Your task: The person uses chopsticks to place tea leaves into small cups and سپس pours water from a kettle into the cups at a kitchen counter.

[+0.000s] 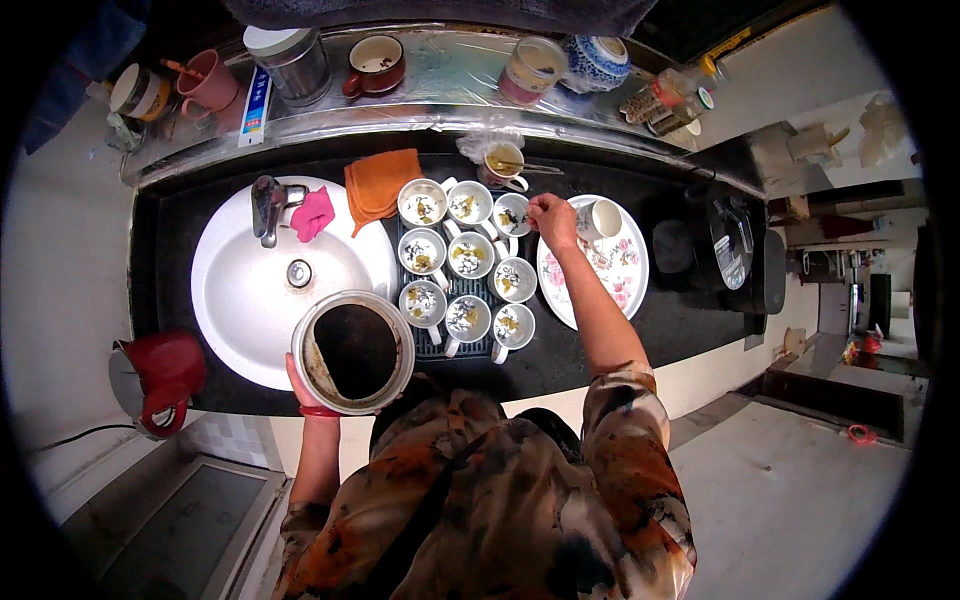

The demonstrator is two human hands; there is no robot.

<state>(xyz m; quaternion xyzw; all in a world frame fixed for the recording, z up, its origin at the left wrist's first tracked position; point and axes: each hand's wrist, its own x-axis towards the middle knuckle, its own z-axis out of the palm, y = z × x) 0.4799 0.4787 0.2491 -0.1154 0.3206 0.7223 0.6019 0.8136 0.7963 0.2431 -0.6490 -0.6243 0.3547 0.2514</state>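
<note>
My left hand grips a round metal canister tilted near the sink's front right edge. Inside it lies something dark, perhaps loose leaves. Several white mugs stand in rows on a dark slatted tray; dark leaf-like bits and yellowish pieces lie in them. At the far right mug of the group, my right hand has its fingers pinched together by the rim. What they hold, if anything, is too small to make out. Beside it, a white cup lies tipped on a round flower-patterned tray.
Left of the mugs is a white sink with a pink cloth by its tap; an orange cloth lies behind. Behind the mugs stands a cup with a utensil. A red kettle stands left, a black appliance right.
</note>
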